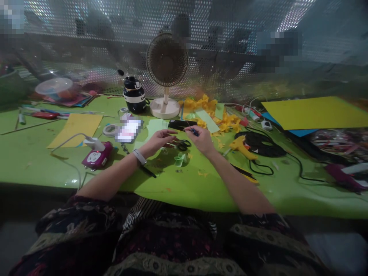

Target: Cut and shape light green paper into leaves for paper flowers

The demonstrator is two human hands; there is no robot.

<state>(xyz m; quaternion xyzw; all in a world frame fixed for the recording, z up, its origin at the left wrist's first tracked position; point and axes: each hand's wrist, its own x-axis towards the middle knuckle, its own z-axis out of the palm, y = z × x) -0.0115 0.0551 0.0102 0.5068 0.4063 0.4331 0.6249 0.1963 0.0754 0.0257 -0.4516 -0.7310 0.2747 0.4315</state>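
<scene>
My left hand (162, 141) hovers over the green table with its fingers apart and nothing in it. To its right, my right hand (201, 138) is closed on a small dark blue thing (194, 132), too small to name, with a thin stick or wire at its tip. Black scissors (184, 144) lie between the hands. Just below them sits a light green paper flower (180, 160). Behind the hands are pale green paper sheets (155, 127) and a black case (179, 124). Yellow paper flowers (227, 122) are piled behind my right hand.
A white fan (165, 108) and a dark jug (135, 97) stand at the back. Left are a lit phone (130, 129), a tape roll (110, 130) and a purple power socket (97, 155). A yellow glue gun (243, 148) with a black cable lies right, near a large yellow sheet (319, 112).
</scene>
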